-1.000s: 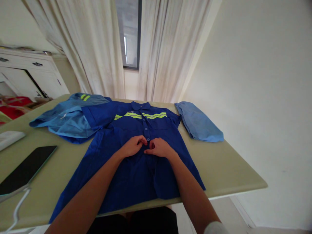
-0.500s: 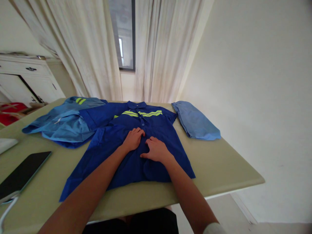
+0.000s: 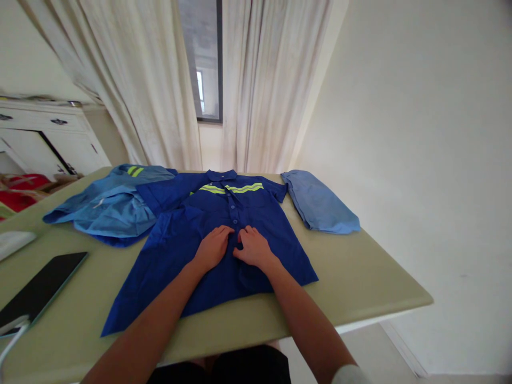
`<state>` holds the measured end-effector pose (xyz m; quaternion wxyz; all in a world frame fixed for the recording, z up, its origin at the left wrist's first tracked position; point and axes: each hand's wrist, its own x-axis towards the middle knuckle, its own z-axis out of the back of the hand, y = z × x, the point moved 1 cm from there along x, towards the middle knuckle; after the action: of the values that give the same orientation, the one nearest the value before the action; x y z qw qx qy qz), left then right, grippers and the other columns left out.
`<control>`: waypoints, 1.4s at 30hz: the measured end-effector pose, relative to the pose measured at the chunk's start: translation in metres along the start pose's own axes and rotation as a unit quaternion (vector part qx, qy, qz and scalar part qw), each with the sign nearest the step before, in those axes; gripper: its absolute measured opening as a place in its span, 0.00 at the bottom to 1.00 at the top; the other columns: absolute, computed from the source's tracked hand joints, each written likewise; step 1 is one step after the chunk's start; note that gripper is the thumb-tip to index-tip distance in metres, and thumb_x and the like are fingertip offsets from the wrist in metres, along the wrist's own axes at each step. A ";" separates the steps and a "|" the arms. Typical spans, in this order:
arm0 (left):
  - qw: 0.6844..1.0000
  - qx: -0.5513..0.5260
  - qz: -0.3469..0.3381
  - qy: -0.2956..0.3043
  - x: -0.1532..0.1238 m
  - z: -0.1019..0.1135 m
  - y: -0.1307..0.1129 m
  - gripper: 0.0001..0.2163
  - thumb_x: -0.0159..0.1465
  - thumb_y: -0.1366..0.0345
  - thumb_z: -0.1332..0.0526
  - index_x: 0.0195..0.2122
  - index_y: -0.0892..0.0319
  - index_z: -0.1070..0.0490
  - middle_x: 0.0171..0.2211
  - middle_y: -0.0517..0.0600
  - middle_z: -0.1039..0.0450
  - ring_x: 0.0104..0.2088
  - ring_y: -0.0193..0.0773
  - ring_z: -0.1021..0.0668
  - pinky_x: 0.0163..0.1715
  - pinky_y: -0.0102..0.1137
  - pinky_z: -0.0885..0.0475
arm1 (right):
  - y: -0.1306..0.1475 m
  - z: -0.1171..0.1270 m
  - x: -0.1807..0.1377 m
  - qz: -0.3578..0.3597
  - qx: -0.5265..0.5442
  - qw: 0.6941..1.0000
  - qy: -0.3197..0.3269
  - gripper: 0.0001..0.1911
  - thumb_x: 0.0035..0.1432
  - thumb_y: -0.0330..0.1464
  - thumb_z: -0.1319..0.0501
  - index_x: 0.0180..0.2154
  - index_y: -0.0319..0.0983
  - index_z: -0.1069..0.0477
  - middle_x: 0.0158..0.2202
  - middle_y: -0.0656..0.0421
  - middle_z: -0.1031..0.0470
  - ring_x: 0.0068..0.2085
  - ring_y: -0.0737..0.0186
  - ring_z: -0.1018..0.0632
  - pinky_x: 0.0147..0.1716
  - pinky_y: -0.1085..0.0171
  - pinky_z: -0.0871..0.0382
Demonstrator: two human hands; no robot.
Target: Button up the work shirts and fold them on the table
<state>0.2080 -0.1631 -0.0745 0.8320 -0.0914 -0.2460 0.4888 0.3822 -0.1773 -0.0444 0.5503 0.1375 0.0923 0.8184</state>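
- Resting on the front of the dark blue shirt (image 3: 262, 213), there was the left hand (image 3: 215, 246), fingers bent over and tips right at the button line; whether it pinched any cloth, you couldn't tell!
- And just beside it, the right hand (image 3: 254, 248): half curled, thumb apart from the forefinger, tips at that same line, its grip on the fabric impossible to make out.
- The shirt itself lay spread mid-table, collar (image 3: 222, 175) at the far end, near hem short of the near edge of the table (image 3: 372, 282).
- Buttons (image 3: 234, 221) showed just beyond the fingers, and yellow reflective bands (image 3: 244, 188) crossed the chest farther up.
- Over on the left, a crumpled light blue garment (image 3: 114, 213) met the shirt's sleeve; on the right lay a folded pale blue cloth (image 3: 324, 205).
- Near left, a dark-screened device (image 3: 44, 285) sat with a white cable (image 3: 12, 341) at its near end.
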 end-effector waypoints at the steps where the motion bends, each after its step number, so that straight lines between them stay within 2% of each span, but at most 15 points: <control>1: 1.000 -0.014 0.005 -0.005 -0.005 0.002 -0.001 0.17 0.67 0.75 0.51 0.50 0.55 0.27 0.50 0.53 0.25 0.50 0.43 0.25 0.55 0.40 0.31 | -0.001 -0.001 0.000 -0.007 0.002 1.000 0.000 0.10 0.55 0.36 0.33 0.39 0.40 0.27 0.45 0.50 0.27 0.47 0.50 0.26 0.45 0.57 0.31; 4: 1.000 -0.016 0.018 -0.001 -0.008 0.009 -0.002 0.13 0.65 0.74 0.49 0.40 0.56 0.25 0.42 0.53 0.25 0.45 0.44 0.24 0.51 0.40 0.30 | -0.006 -0.001 0.004 -0.046 0.030 0.998 0.004 0.07 0.54 0.34 0.34 0.36 0.41 0.26 0.42 0.52 0.24 0.42 0.54 0.23 0.40 0.60 0.31; 6: 1.000 -0.007 0.017 0.020 -0.005 0.010 -0.003 0.13 0.64 0.75 0.48 0.36 0.56 0.25 0.40 0.52 0.25 0.43 0.44 0.25 0.48 0.40 0.30 | -0.013 0.001 0.008 -0.077 0.079 0.994 0.009 0.05 0.53 0.34 0.33 0.34 0.41 0.25 0.38 0.55 0.22 0.38 0.57 0.23 0.37 0.63 0.33; 9: 0.999 -0.002 -0.002 0.035 -0.001 0.010 -0.006 0.12 0.67 0.70 0.46 0.39 0.54 0.23 0.43 0.51 0.24 0.45 0.44 0.25 0.47 0.40 0.32 | -0.026 0.005 0.016 -0.120 0.174 0.977 0.014 0.03 0.54 0.33 0.35 0.31 0.40 0.23 0.32 0.59 0.21 0.35 0.61 0.23 0.35 0.66 0.34; 12: 0.999 0.009 -0.032 0.039 -0.002 0.009 -0.013 0.10 0.70 0.59 0.43 0.45 0.53 0.23 0.46 0.51 0.23 0.47 0.45 0.25 0.46 0.40 0.33 | -0.036 0.006 0.021 -0.151 0.256 0.955 0.022 0.06 0.56 0.31 0.38 0.31 0.39 0.22 0.28 0.61 0.22 0.31 0.64 0.24 0.32 0.68 0.36; 14: 0.998 0.016 -0.044 0.048 -0.003 0.007 -0.017 0.11 0.69 0.55 0.40 0.47 0.52 0.23 0.47 0.51 0.24 0.47 0.46 0.25 0.46 0.40 0.33 | -0.039 0.005 0.022 -0.158 0.290 0.943 0.028 0.07 0.55 0.30 0.39 0.32 0.38 0.21 0.27 0.62 0.23 0.30 0.65 0.25 0.31 0.69 0.36; 18: 0.997 0.009 -0.044 0.070 -0.002 0.004 -0.021 0.07 0.68 0.62 0.39 0.45 0.53 0.24 0.46 0.51 0.25 0.47 0.45 0.25 0.45 0.39 0.33 | -0.038 0.002 0.021 -0.117 0.289 0.950 0.034 0.07 0.54 0.30 0.37 0.31 0.38 0.20 0.26 0.62 0.23 0.30 0.66 0.25 0.31 0.70 0.36; 23: 0.997 -0.052 -0.014 0.060 -0.001 0.001 -0.021 0.05 0.64 0.71 0.40 0.39 0.56 0.28 0.42 0.49 0.24 0.43 0.41 0.23 0.41 0.35 0.32 | -0.031 0.006 0.016 -0.081 0.264 0.961 0.023 0.07 0.55 0.34 0.36 0.30 0.38 0.20 0.25 0.62 0.24 0.29 0.66 0.25 0.29 0.69 0.38; 32: 0.997 -0.024 -0.053 0.050 -0.005 0.004 -0.023 0.03 0.67 0.70 0.39 0.40 0.55 0.29 0.38 0.48 0.23 0.40 0.41 0.23 0.42 0.36 0.33 | -0.031 0.002 0.016 -0.068 0.263 0.961 0.041 0.08 0.56 0.30 0.39 0.31 0.37 0.20 0.20 0.62 0.26 0.25 0.67 0.24 0.27 0.71 0.37; 42: 0.996 -0.061 -0.051 0.046 -0.005 0.000 -0.016 0.10 0.66 0.73 0.39 0.46 0.54 0.32 0.38 0.46 0.24 0.39 0.40 0.23 0.43 0.34 0.32 | -0.030 -0.001 0.018 -0.077 0.356 0.931 0.024 0.09 0.58 0.28 0.41 0.32 0.37 0.21 0.25 0.61 0.23 0.24 0.68 0.23 0.24 0.72 0.35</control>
<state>0.2182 -0.1754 -0.0701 0.8589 -0.1515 -0.2413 0.4255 0.4015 -0.1491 -0.0521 0.5243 0.2974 0.4006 0.6901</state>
